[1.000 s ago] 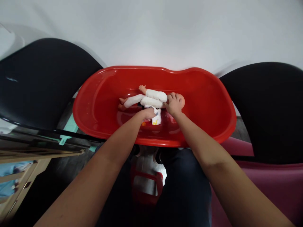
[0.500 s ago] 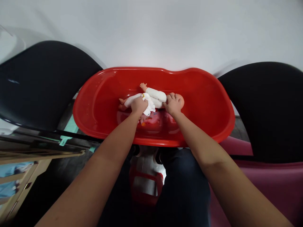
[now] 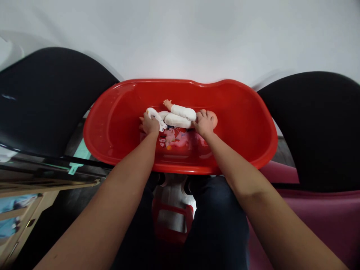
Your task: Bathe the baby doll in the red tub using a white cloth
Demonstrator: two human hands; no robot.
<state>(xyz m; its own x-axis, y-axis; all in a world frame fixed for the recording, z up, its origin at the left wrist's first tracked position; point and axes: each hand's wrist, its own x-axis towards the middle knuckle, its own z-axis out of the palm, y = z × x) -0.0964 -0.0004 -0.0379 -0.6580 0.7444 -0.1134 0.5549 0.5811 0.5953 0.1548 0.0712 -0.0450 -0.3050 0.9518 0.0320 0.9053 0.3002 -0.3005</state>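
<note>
Head cam: we've a light, slippery-looking pink vinyl baby doll (image 3: 180,120) w/ soft white-padded limbs on its back in a glossy red plastic baby bathtub (image 3: 242,112), right hand (image 3: 204,123) spread at the neck, the surest hold, left hand (image 3: 150,125) pinching a white washcloth (image 3: 153,115) at the legs.

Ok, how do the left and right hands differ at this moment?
The left hand is at the doll's feet, while the right hand is at its neck. The left hand grips a white cloth; the right hand rests on the doll without one. Both are bare and reach into the red tub.
</note>
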